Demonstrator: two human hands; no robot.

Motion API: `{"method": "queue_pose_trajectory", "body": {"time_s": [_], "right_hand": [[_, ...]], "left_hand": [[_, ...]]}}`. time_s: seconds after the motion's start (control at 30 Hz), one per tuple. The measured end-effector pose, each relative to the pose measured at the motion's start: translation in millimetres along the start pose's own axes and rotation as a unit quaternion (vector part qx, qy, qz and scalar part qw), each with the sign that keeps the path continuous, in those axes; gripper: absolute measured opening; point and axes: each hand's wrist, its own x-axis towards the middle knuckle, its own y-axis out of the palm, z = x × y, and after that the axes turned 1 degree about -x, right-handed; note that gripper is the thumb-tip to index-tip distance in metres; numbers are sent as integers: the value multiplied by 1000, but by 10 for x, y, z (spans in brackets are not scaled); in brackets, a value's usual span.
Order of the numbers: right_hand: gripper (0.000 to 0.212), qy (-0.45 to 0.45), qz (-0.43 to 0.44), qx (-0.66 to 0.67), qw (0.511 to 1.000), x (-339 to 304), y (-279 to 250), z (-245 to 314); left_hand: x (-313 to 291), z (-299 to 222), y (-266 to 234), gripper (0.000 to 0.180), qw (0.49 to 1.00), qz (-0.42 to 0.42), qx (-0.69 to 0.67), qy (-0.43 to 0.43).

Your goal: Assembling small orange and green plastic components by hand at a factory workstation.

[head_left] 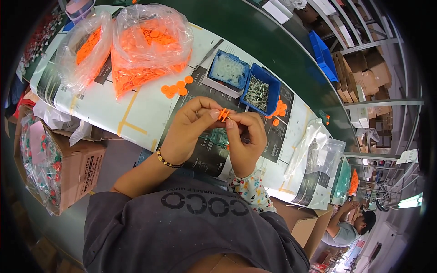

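Over the middle of the bench, my left hand (193,120) pinches a small orange plastic piece (223,114) between thumb and fingertips. It looks like stacked orange discs. My right hand (248,134) closes its thumb and forefinger on the near right side of the same piece; any smaller part between those fingertips is hidden. Below the hands lies a clear green plastic part (219,136), partly covered. Just beyond them stands a blue bin (272,86) of metal pins (256,93), beside a blue tray (230,68) with whitish contents. Loose orange discs (175,88) lie left of the tray.
Two clear bags of orange discs (150,50) stand at the far left. More orange discs (281,108) lie right of the bin, near clear plastic bags (325,157). A carton (82,168) of bagged green and red parts is at left. Another person (348,227) sits at far right.
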Motion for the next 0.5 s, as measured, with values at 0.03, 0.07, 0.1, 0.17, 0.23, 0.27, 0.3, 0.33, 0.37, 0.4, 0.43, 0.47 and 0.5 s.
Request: {"method": "queue_pose_trajectory", "body": {"time_s": [0.03, 0.07, 0.1, 0.17, 0.23, 0.27, 0.3, 0.33, 0.37, 0.4, 0.43, 0.47, 0.5], "right_hand": [[14, 1, -2, -1, 1000, 20, -40, -7], [15, 6, 38, 12, 999, 58, -98, -14], [17, 11, 79, 25, 997, 103, -159, -25], [19, 17, 117, 39, 992, 204, -258, -11], [22, 34, 208, 58, 976, 342, -351, 80], [24, 40, 254, 68, 964, 392, -378, 90], [24, 40, 253, 69, 964, 424, -390, 66], [25, -6, 272, 52, 961, 454, -395, 35], [25, -53, 291, 34, 955, 479, -396, 6], [26, -100, 309, 16, 946, 488, -405, -13], [26, -100, 308, 18, 946, 485, -423, -25], [25, -99, 317, 15, 943, 478, -445, -36], [24, -98, 325, 12, 940, 468, -467, -45]], "left_hand": [[8, -9, -21, 14, 1000, -1, 8, -4], [17, -29, -32, 14, 1000, 0, 8, -6], [25, -60, -40, 14, 1000, 1, 13, -17], [42, -112, -60, 14, 999, 4, 23, -40], [57, -131, -101, 13, 998, 22, 35, -54], [61, -140, -118, 13, 996, 38, 45, -64], [60, -146, -126, 13, 994, 53, 55, -73], [56, -151, -126, 13, 994, 54, 57, -74], [53, -162, -128, 14, 991, 72, 79, -78], [49, -173, -126, 14, 987, 90, 101, -81], [47, -181, -123, 15, 983, 108, 123, -85], [44, -184, -113, 15, 983, 108, 124, -86], [39, -181, -96, 15, 982, 108, 127, -91]]}}
